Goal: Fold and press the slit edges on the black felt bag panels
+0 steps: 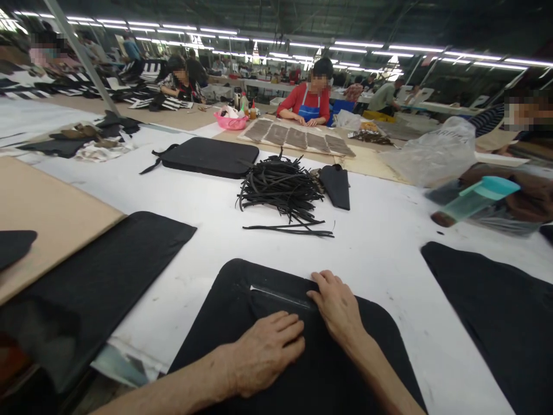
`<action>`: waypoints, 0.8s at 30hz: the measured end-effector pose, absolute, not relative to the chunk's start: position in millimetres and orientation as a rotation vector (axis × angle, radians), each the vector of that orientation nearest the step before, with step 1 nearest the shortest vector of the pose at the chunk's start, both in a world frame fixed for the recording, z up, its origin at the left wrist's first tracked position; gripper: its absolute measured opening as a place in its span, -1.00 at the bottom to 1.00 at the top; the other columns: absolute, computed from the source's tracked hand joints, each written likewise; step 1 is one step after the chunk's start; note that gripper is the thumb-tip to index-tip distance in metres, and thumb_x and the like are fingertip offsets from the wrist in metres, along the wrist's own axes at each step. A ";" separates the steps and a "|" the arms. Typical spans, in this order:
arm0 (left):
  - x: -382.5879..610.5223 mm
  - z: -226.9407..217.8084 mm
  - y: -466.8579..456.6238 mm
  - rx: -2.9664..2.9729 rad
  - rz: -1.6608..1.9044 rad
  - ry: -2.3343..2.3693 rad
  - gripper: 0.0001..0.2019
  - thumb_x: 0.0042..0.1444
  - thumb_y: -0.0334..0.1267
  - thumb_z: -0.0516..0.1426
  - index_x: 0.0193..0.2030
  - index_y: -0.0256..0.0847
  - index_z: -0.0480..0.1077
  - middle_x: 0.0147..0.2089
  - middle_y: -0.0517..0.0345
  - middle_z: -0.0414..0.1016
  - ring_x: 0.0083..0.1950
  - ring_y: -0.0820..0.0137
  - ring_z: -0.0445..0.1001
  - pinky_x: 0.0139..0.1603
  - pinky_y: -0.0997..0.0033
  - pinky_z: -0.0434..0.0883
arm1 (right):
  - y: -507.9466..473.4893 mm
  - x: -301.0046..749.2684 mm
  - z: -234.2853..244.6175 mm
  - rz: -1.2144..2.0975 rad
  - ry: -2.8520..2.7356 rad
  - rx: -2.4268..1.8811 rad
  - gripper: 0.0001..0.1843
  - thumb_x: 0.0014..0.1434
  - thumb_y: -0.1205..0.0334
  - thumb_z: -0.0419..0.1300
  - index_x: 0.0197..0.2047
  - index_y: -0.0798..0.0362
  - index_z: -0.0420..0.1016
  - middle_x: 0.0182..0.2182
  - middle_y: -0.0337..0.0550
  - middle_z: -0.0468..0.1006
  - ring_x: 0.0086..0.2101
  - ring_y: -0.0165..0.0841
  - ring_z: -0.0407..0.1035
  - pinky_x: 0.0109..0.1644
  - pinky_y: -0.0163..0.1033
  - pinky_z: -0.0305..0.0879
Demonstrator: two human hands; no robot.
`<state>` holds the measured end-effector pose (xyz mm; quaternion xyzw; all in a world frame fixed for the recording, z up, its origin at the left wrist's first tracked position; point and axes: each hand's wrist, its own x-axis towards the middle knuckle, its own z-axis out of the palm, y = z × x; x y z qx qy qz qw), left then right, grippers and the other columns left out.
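Note:
In front of me lies a black fabric panel (242, 311) with rounded corners. Near its far edge runs a narrow slot-like strip (280, 296) with a pale left end and a shiny, clear-looking band. My left hand (270, 349) rests palm down on the panel just below this strip, fingers loosely bent and holding nothing I can see. At the strip's right end, my right hand (339, 302) lies across the panel's far edge, thumb on the fabric and apart from the fingers. The panel's near part is hidden by my forearms and the frame's lower border.
Beyond the panel is a pile of black strips (283, 184), beside a padded black piece (211, 155). Other black panels (108, 276) flank me on the white table (380, 242). A teal-lidded bottle (475, 199) lies at right. A co-worker (306, 101) sits opposite.

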<state>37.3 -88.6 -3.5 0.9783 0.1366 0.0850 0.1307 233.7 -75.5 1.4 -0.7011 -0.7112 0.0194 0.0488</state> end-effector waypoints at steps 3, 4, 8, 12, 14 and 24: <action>34.0 -9.4 -86.5 2.834 0.279 0.461 -0.67 0.23 -0.26 -0.08 0.10 -0.27 0.22 0.16 -0.06 0.29 0.24 0.25 0.15 0.22 0.23 0.13 | -67.5 241.0 4.4 0.266 -2.124 -2.167 -0.86 0.12 0.22 0.12 -0.23 0.01 0.44 -0.34 -0.18 0.46 -0.25 -0.29 0.29 -0.19 -0.24 0.13; 33.2 -10.6 -85.8 2.832 0.284 0.469 -0.67 0.23 -0.25 -0.07 0.10 -0.26 0.21 0.17 -0.06 0.28 0.25 0.26 0.14 0.22 0.22 0.12 | -66.6 244.3 5.2 0.312 -2.112 -2.177 -0.88 0.11 0.21 0.13 -0.28 0.00 0.44 -0.36 -0.20 0.45 -0.27 -0.30 0.28 -0.20 -0.25 0.12; 33.7 -15.1 -85.6 2.804 0.299 0.531 -0.66 0.21 -0.20 -0.03 0.11 -0.23 0.20 0.23 -0.07 0.21 0.27 0.24 0.11 0.25 0.17 0.09 | -71.4 257.2 9.2 0.342 -2.144 -2.130 -0.91 0.11 0.23 0.11 -0.39 -0.01 0.42 -0.33 -0.22 0.43 -0.28 -0.33 0.25 -0.21 -0.26 0.10; 34.9 -20.5 -86.2 2.766 0.262 0.563 -0.64 0.20 -0.20 -0.01 0.13 -0.19 0.18 0.26 -0.04 0.16 0.29 0.22 0.08 0.26 0.12 0.10 | -84.0 260.9 22.5 0.134 -2.093 -2.050 -0.84 0.20 0.26 0.03 -0.39 0.02 0.38 -0.33 -0.21 0.43 -0.30 -0.36 0.27 -0.22 -0.30 0.10; 34.2 -21.9 -86.4 2.765 0.235 0.564 -0.63 0.20 -0.23 -0.02 0.15 -0.18 0.16 0.27 -0.05 0.14 0.30 0.20 0.06 0.26 0.09 0.10 | -89.8 259.3 33.5 -0.123 -2.031 -2.026 -0.81 0.23 0.28 -0.01 -0.35 0.05 0.38 -0.30 -0.16 0.44 -0.29 -0.35 0.28 -0.20 -0.29 0.09; 72.6 17.1 -80.3 2.535 0.389 0.743 -0.66 0.13 -0.45 -0.04 0.03 -0.17 0.29 0.12 0.06 0.34 0.15 0.33 0.26 0.19 0.25 0.23 | -106.6 254.0 72.7 -0.505 -2.204 -1.872 -0.77 0.25 0.30 -0.03 -0.38 0.04 0.39 -0.51 -0.22 0.39 -0.48 -0.40 0.17 -0.36 -0.24 -0.10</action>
